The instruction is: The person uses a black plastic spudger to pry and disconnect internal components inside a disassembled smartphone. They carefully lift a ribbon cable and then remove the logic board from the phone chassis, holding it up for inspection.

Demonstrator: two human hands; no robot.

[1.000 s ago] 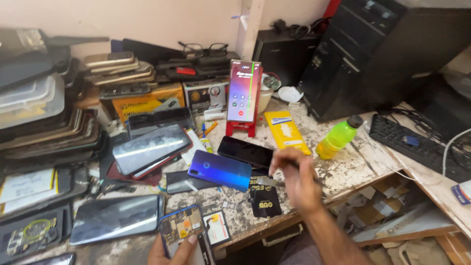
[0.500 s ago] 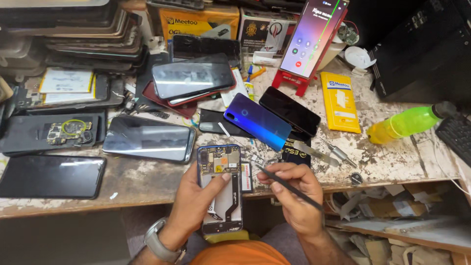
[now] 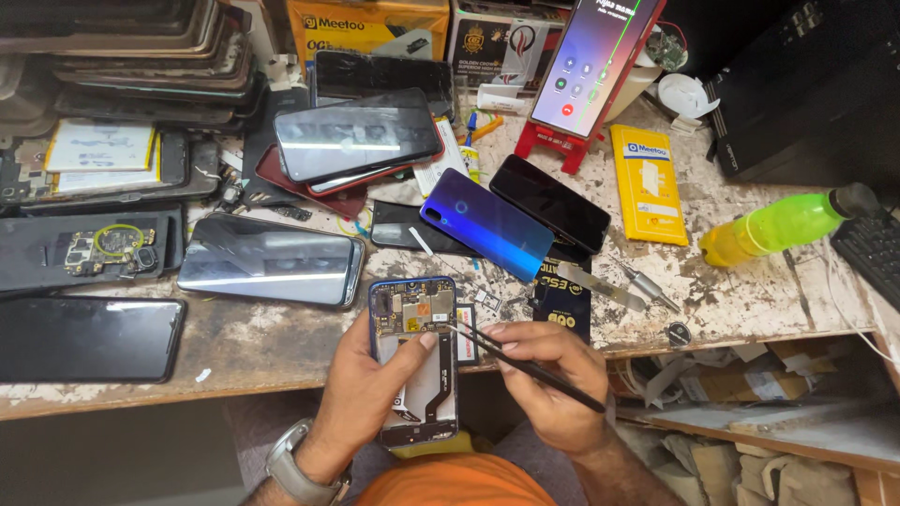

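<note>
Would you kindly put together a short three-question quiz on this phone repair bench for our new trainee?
1. True or false: the left hand holds the opened phone with its circuit board showing.
2. What does the right hand hold? A) a screwdriver B) black tweezers C) a brush
3. Fill in: the phone with the lit screen leans on a ____ stand.

Key:
1. True.
2. B; the tips point at the board's upper part.
3. Red; it stands behind the blue phone back, left of the green bottle.
</note>
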